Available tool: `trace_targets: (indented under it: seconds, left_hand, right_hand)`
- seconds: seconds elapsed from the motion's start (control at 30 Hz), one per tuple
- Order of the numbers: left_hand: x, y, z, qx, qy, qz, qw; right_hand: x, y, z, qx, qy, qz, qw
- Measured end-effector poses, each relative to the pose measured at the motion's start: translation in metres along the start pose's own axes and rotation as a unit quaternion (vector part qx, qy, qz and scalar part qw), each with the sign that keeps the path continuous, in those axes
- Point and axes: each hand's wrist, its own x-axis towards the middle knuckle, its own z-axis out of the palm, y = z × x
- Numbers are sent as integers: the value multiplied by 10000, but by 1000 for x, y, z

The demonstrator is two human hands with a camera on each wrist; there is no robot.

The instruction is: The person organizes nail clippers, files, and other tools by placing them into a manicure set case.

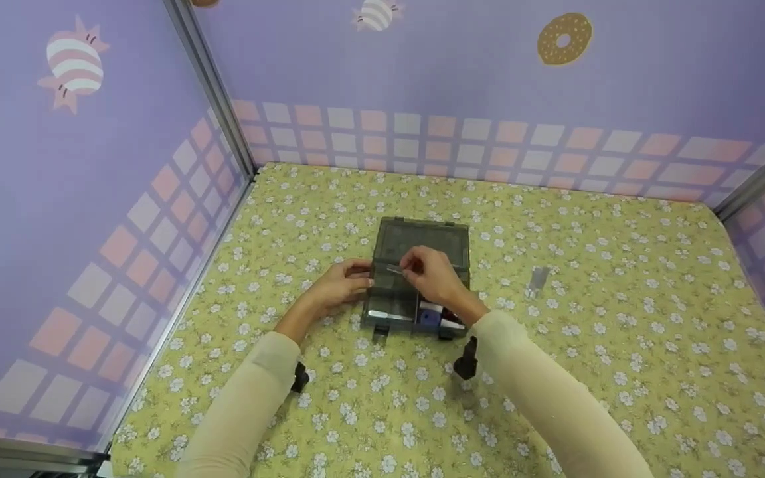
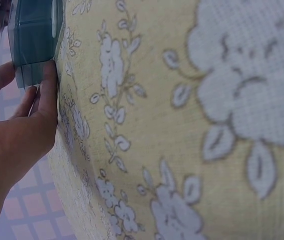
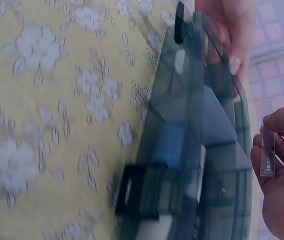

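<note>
Open box [image 1: 420,272] mid-tabletop [image 1: 555,372], long axis near–far. Left hand [image 1: 339,285] braced on left wall, fingers straight. Right hand [image 1: 430,271] above compartments, pinching clear strip [image 3: 266,150], lengthwise left–right.

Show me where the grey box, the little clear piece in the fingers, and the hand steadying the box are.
grey box [image 1: 422,242]: head view, on its open lid.
clear piece [image 3: 266,152]: right wrist view, mid-length.
left hand [image 1: 339,285]: head view, back of the hand.

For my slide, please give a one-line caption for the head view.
Left hand steadies an open compartment box while right hand pinches a small clear piece above it.
</note>
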Motion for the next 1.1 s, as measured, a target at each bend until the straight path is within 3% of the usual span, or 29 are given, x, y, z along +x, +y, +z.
trace_targets:
  seconds: [0.3,0.6,0.8,1.1]
  left_hand:
    - [0,0,0,-135,-82,-23,9999]
    - [0,2,1,0,-47,-76,10000]
    - [0,1,0,32,-23,-52,10000]
    - [-3,0,-1,18,7,-66,10000]
  right_hand:
    - [1,-3,13,167,-38,141,9998]
    - [-3,1,8,425,80,119,9990]
    - [-12,10,-11,381,68,31,9992]
    - [-38,39,-57,252,106,157,9995]
